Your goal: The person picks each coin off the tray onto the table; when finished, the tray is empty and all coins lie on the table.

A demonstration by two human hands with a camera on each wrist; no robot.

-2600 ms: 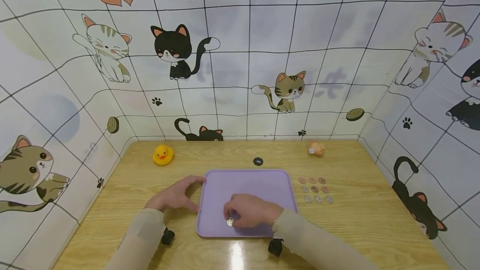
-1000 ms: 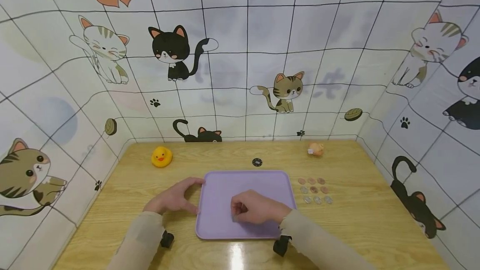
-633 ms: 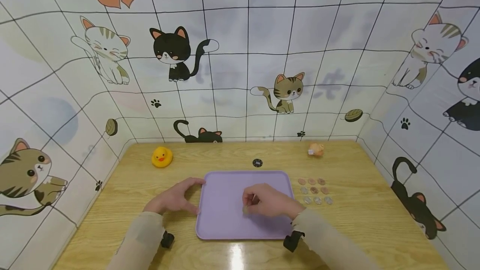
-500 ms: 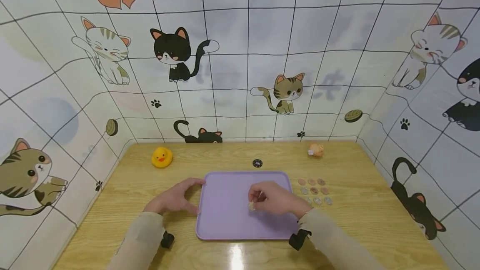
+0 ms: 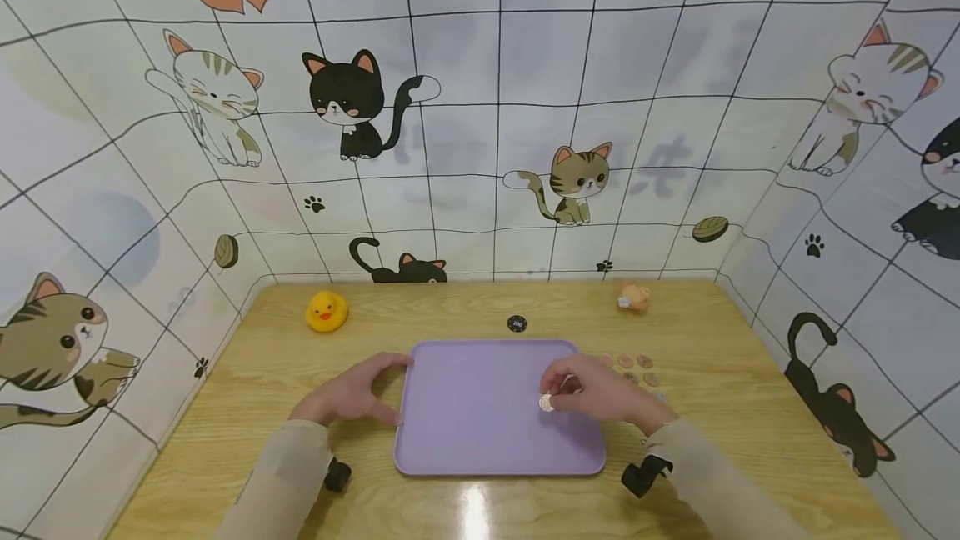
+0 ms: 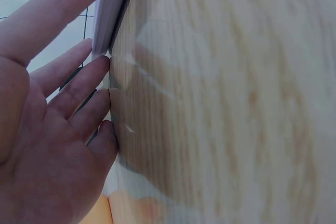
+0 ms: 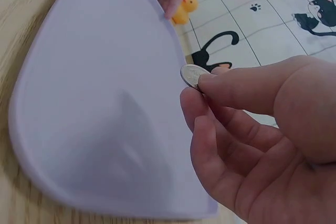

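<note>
In the head view my right hand (image 5: 596, 390) hovers over the right part of a purple tray (image 5: 480, 415). Its thumb and fingers pinch a silver coin (image 5: 547, 402), which also shows as a silver coin (image 7: 193, 75) in the right wrist view, held clear of the tray. My left hand (image 5: 348, 394) touches the tray's left rim with its thumb and a finger, the other fingers extended, as the left wrist view of the hand (image 6: 58, 114) shows. Right of the tray lie rows of copper and silver coins (image 5: 644, 362), partly hidden behind my right hand and sleeve.
A yellow rubber duck (image 5: 326, 312) stands at the back left of the wooden table (image 5: 337, 515). A black poker chip (image 5: 517, 323) lies behind the tray, and a small orange figure (image 5: 634, 297) is at the back right. Cat-printed cloth (image 5: 465, 140) encloses the back and sides.
My right hand has lifted the silver coin from the tray's lower left part and carried it rightward, toward the tray's right side. The left hand stays at the left rim.
</note>
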